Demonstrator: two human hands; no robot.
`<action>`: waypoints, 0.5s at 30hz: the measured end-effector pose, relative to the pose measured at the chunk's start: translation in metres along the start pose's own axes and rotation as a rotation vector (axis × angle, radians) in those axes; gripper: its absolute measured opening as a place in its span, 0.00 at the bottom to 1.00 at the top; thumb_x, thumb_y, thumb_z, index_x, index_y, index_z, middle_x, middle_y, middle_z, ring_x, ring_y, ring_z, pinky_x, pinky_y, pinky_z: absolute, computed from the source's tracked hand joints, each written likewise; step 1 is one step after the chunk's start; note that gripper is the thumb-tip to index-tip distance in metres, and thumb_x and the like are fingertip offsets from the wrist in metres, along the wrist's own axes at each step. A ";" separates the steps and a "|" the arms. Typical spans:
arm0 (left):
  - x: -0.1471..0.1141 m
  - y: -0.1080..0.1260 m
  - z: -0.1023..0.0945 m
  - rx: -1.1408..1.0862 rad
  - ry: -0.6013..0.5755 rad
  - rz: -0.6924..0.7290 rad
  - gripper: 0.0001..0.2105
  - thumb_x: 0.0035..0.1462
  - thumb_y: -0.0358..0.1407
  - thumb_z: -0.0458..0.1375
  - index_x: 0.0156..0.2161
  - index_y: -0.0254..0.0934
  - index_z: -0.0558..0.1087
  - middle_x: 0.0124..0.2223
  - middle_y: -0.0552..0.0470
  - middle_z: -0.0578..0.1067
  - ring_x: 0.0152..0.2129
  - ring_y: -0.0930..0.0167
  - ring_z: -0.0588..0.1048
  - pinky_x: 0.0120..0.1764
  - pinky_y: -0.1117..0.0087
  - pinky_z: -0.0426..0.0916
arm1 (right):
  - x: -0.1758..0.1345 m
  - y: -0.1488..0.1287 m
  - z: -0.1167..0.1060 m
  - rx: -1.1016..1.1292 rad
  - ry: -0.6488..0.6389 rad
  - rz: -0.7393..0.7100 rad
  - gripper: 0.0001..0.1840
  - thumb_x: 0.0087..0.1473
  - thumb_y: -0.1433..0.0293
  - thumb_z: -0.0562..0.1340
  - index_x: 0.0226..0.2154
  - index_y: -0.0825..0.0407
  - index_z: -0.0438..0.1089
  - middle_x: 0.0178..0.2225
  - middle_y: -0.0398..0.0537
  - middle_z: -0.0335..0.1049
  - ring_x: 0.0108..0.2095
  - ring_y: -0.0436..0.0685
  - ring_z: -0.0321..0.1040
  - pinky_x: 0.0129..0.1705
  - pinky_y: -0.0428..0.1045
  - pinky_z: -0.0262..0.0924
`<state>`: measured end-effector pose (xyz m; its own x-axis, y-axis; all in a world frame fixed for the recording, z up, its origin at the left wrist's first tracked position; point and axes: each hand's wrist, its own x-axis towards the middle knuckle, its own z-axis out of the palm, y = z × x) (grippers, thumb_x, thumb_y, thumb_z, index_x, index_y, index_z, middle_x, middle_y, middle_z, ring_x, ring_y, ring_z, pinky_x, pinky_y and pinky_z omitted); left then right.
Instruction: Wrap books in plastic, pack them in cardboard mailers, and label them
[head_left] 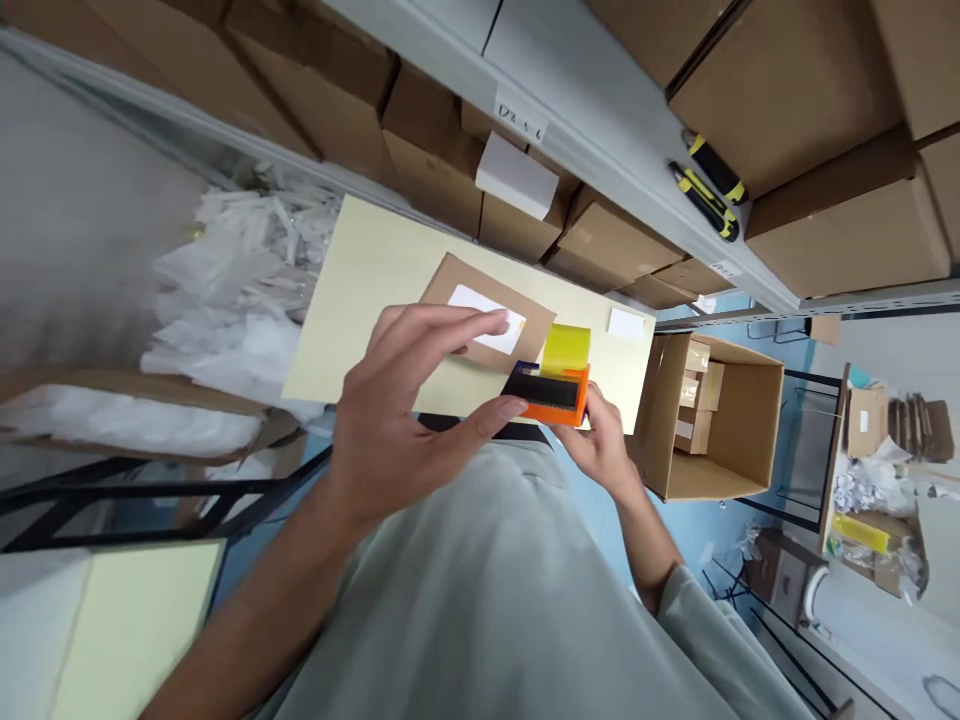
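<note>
Two hands work at the tape dispenser, an orange-framed unit [564, 414] carrying a yellow tape roll [566, 348]. The unit stands in front of the wearer, over the near edge of the pale work surface [360, 265]. A brown package [448, 283] with a white label [504, 338] lies flat on that surface, just beyond the dispenser.

Right hand [602, 442]: fingers closed around the right end of the frame, supporting the unit. The fingertips behind the frame are hidden.

Left hand [397, 385]: thumb and fingers spread wide, no object enclosed. The thumb tip meets the left end of the dispenser in the view; whether it presses on it or only overlaps it cannot be told. The fingers extend over the package; contact with it cannot be confirmed.

For good handling, the following is advised:

1. Keep the right-hand grip firm at the end of the frame, with the fingers clear of the roll so that it can turn freely.
2. Treat the dark left end as a possible cutting edge; place the left thumb on a flat face, not across the rim.
3. Steady the frame before applying any pull; a one-ended grip is likely to let it twist.
4. Hold the dispenser level and clear of the label, since loose adhesive could catch and lift the paper.
</note>
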<state>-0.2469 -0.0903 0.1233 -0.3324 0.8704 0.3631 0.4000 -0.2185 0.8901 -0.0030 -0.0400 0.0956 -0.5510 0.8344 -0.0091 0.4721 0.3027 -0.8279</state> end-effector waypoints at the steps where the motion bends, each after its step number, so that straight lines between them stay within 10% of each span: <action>1: -0.001 0.006 0.004 0.021 -0.032 0.010 0.20 0.66 0.50 0.70 0.60 0.51 0.82 0.53 0.52 0.84 0.51 0.60 0.82 0.55 0.52 0.81 | -0.003 0.007 -0.011 -0.043 -0.031 -0.064 0.05 0.69 0.62 0.67 0.43 0.45 0.76 0.41 0.49 0.81 0.43 0.62 0.78 0.49 0.58 0.77; 15: -0.091 0.052 0.075 0.250 0.023 0.168 0.06 0.72 0.34 0.64 0.47 0.52 0.80 0.42 0.60 0.84 0.38 0.68 0.81 0.43 0.60 0.82 | -0.039 0.079 -0.093 -0.263 -0.254 -0.573 0.08 0.72 0.66 0.61 0.51 0.44 0.74 0.44 0.52 0.82 0.48 0.66 0.80 0.58 0.67 0.75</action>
<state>-0.1319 -0.1484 0.1159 -0.2617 0.8207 0.5079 0.6477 -0.2408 0.7229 0.1193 -0.0056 0.0827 -0.8934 0.3843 0.2326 0.1910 0.7936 -0.5776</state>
